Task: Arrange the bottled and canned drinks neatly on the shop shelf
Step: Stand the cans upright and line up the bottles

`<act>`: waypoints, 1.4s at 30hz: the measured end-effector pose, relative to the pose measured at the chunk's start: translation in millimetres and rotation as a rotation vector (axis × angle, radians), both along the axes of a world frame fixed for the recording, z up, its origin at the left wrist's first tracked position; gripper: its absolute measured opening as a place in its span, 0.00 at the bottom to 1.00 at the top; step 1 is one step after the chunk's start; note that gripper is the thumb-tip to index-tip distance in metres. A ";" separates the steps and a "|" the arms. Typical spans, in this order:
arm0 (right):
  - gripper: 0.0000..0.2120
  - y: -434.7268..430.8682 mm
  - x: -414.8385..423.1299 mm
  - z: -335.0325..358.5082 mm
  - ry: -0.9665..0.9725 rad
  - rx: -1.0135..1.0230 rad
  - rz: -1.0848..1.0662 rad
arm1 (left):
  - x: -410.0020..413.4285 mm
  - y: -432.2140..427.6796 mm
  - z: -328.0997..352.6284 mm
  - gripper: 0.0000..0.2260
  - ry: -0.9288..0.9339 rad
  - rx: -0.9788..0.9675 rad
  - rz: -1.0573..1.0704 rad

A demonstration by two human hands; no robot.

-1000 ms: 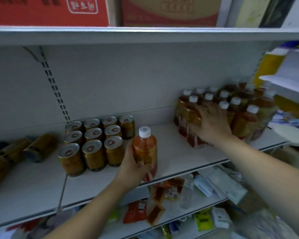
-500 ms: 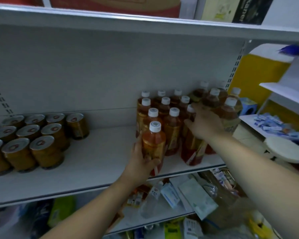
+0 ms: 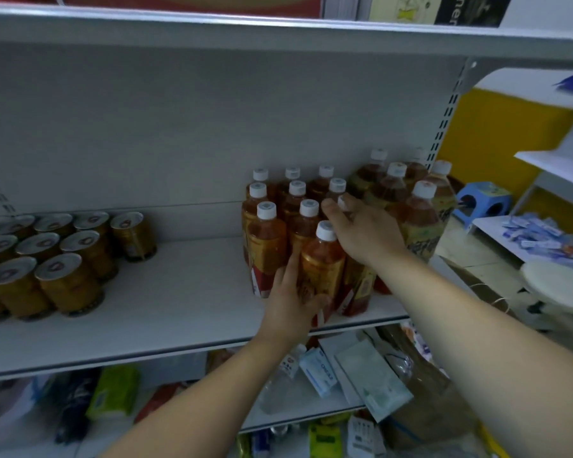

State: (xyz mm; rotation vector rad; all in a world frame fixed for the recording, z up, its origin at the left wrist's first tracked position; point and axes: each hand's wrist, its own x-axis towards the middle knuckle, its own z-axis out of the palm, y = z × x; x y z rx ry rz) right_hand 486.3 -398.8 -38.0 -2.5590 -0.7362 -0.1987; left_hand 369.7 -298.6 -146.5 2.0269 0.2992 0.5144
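On the white shelf (image 3: 186, 312) stands a block of small orange tea bottles (image 3: 268, 239) with white caps. My left hand (image 3: 291, 309) grips one orange bottle (image 3: 323, 262) low on its label, at the front of that block. My right hand (image 3: 364, 233) rests with spread fingers on the bottles at the block's right side, hiding one cap in part. Larger dark tea bottles (image 3: 420, 219) stand further right. Gold cans (image 3: 70, 256) stand in rows at the left.
A bare stretch of shelf lies between cans and bottles. A second shelf (image 3: 278, 38) runs overhead with cartons on it. The lower shelf (image 3: 328, 375) holds packets and a clear bottle. A blue stool (image 3: 483, 203) and white side racks (image 3: 549, 160) are at the right.
My left hand has carried the bottle rightward from beside the cans to the front of the bottle block. My right hand stays on the block's right side. The view has turned right.
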 end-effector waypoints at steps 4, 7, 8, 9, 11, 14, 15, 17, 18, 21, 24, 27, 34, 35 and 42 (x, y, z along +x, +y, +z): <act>0.45 -2.9 2.5 0.8 0.094 0.058 0.013 | -3.0 1.2 -5.2 0.43 0.001 -0.019 -0.006; 0.42 -3.7 1.6 1.0 0.107 0.046 0.049 | -8.0 2.4 -8.9 0.44 0.014 -0.037 -0.062; 0.41 -3.3 1.7 1.7 0.105 0.034 0.048 | -7.6 3.2 -8.9 0.44 0.025 -0.026 -0.064; 0.41 -3.7 1.9 3.1 0.105 0.023 0.044 | -7.1 4.2 -8.0 0.44 0.042 -0.003 -0.062; 0.41 -3.6 2.7 7.0 0.124 0.005 0.049 | -5.8 6.9 -4.4 0.45 0.086 0.054 -0.064; 0.43 -6.0 3.0 12.9 0.159 -0.046 0.065 | -10.6 11.2 4.4 0.46 0.145 0.073 -0.088; 0.44 -6.7 3.6 15.4 0.170 -0.067 0.058 | -12.9 14.6 7.4 0.46 0.164 0.072 -0.102; 0.44 -6.1 3.1 21.0 0.160 -0.133 0.038 | -18.1 25.6 15.4 0.46 0.206 0.066 -0.122; 0.44 -3.7 2.0 24.4 0.129 -0.174 0.031 | -21.5 32.9 21.3 0.44 0.232 0.068 -0.125; 0.42 12.8 -7.9 37.8 0.014 -0.237 0.029 | -37.0 60.2 42.3 0.34 0.253 0.118 -0.101; 0.39 44.3 -26.5 49.6 -0.037 -0.228 0.090 | -60.7 95.2 61.5 0.29 0.279 0.208 -0.060; 0.35 91.1 -51.0 56.5 -0.083 -0.254 0.214 | -98.0 141.6 77.5 0.32 0.375 0.255 0.015; 0.39 230.0 -142.7 61.6 -0.059 -0.335 0.383 | -228.8 257.0 104.4 0.25 0.499 0.403 0.153; 0.40 251.8 -160.3 61.2 -0.045 -0.328 0.411 | -249.9 272.6 105.5 0.21 0.500 0.428 0.163; 0.34 395.2 -288.9 54.2 -0.033 -0.311 0.617 | -401.3 381.5 96.2 0.33 0.679 0.407 0.396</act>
